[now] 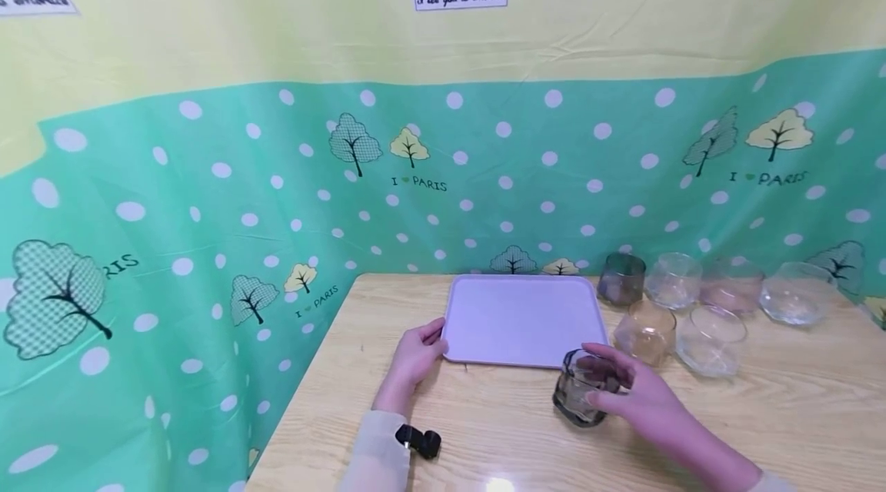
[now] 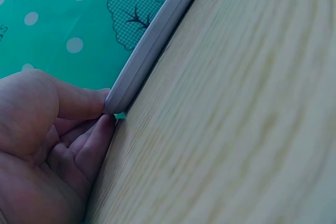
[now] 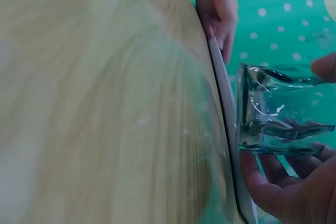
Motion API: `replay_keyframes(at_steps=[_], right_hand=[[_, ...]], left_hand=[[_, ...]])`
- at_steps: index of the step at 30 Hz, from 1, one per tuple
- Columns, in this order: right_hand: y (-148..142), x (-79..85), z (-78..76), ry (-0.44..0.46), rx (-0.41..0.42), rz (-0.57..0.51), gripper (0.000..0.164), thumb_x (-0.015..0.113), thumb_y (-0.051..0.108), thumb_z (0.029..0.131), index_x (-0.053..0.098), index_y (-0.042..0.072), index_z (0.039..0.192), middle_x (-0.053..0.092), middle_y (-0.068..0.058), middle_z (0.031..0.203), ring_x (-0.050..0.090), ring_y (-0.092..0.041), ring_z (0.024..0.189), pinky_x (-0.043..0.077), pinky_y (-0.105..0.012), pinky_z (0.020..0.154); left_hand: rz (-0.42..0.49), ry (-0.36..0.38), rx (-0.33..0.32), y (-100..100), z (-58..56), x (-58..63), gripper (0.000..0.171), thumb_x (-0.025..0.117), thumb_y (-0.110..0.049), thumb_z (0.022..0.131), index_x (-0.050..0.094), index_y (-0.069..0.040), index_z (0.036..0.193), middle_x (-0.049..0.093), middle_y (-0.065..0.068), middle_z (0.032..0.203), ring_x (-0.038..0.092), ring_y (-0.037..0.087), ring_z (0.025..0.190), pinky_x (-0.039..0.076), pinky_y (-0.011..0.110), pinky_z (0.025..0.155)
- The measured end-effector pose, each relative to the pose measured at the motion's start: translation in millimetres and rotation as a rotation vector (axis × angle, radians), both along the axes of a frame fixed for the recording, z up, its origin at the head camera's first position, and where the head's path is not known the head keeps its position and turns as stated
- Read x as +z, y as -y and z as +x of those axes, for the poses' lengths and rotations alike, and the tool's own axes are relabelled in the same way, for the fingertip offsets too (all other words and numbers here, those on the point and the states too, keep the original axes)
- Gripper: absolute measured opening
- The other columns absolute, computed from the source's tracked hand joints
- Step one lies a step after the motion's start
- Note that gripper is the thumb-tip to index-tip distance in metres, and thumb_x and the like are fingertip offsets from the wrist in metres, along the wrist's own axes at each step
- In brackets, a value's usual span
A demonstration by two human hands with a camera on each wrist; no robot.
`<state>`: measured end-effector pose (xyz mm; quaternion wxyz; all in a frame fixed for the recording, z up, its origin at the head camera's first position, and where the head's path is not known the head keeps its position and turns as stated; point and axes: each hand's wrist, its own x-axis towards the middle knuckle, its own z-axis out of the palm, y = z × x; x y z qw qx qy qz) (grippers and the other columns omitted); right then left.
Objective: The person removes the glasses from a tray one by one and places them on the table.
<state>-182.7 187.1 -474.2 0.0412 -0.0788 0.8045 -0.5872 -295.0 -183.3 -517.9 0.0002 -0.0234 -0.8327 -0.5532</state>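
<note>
A flat lilac tray [image 1: 522, 320] lies on the table. Its left front corner is pinched between the thumb and fingers of my left hand [image 1: 413, 357], and the left wrist view shows the thumb on the tray rim [image 2: 144, 56] with fingers beneath. My right hand [image 1: 640, 396] grips a dark grey glass cup [image 1: 580, 392] by its sides, near the tray's front right corner. In the right wrist view the glass cup [image 3: 281, 111] has a thick faceted base, and fingers wrap its wall. The cup looks slightly tilted; whether it touches the table cannot be told.
Right of the tray stand several glasses: a dark one [image 1: 621, 279], an amber one [image 1: 645, 333], a pinkish one [image 1: 732, 288] and clear ones, such as the front one [image 1: 711, 342]. A green dotted cloth [image 1: 415, 223] hangs behind the wooden table [image 1: 498, 430].
</note>
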Motion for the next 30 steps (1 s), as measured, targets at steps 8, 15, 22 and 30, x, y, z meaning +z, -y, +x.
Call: replay_keyframes(at_steps=[8,15,22,30], right_hand=[[-50,3.2,14.4,-0.123,0.000,0.106,0.071,0.085,0.014,0.091,0.054,0.005,0.154,0.070,-0.011,0.139,0.068,-0.009,0.116,0.057,-0.021,0.090],[-77,4.9,13.5,-0.158,-0.005,0.168,0.070,0.084,0.011,0.091,0.053,0.003,0.153,0.069,-0.015,0.139,0.068,-0.008,0.114,0.056,-0.021,0.090],[-97,5.5,8.6,-0.140,-0.027,0.223,0.072,0.082,0.014,0.093,0.050,0.004,0.157,0.068,-0.013,0.140,0.065,-0.002,0.114,0.056,-0.020,0.087],[-116,-1.6,2.5,-0.116,-0.040,0.223,0.072,0.081,0.014,0.094,0.048,-0.002,0.156,0.065,-0.020,0.144,0.063,0.004,0.115,0.053,-0.014,0.088]], left_hand=[[-0.008,0.000,0.008,1,-0.8,1.7,0.050,0.066,-0.002,0.100,0.058,0.004,0.149,0.060,0.024,0.149,0.056,0.038,0.141,0.046,0.048,0.118],[-0.005,-0.004,0.015,-2,1.5,0.4,0.051,0.067,-0.001,0.098,0.059,0.004,0.148,0.061,0.024,0.148,0.057,0.038,0.140,0.047,0.047,0.117],[0.010,-0.005,0.005,-1,-0.2,0.2,0.051,0.067,0.000,0.098,0.059,0.006,0.148,0.061,0.025,0.148,0.057,0.039,0.140,0.047,0.048,0.117],[0.019,-0.002,0.006,-1,0.0,-0.4,0.051,0.068,-0.001,0.098,0.059,0.005,0.148,0.061,0.025,0.148,0.057,0.039,0.140,0.047,0.048,0.116]])
